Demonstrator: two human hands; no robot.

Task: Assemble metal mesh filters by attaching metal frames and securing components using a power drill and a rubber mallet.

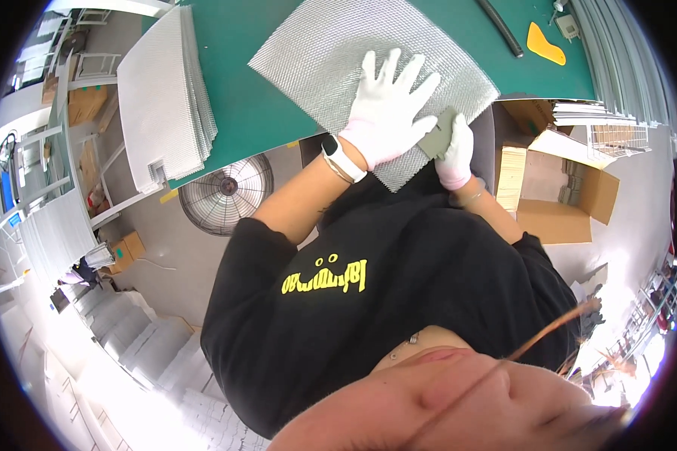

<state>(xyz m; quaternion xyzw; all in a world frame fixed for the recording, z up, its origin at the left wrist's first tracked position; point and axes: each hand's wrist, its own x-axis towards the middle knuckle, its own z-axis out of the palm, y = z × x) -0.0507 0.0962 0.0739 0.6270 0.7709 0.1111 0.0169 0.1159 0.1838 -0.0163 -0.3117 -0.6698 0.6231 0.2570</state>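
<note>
A silver mesh sheet [331, 52] lies on the green table top [241, 98], its near corner hanging over the table's edge. My left hand [390, 105], in a white glove with a white watch on the wrist, rests flat on the sheet with fingers spread. To its right, my right hand [456, 154], also gloved in white, grips a small grey-green flat pad [436, 140] against the sheet's near right edge. My black shirt fills the middle of the view.
A thick stack of similar mesh sheets [165, 90] sits on the table's left end. An orange scraper [545, 46] and a black hose [500, 26] lie at the far right. A floor fan [226, 194] stands under the table, and open cardboard boxes [564, 203] stand to the right.
</note>
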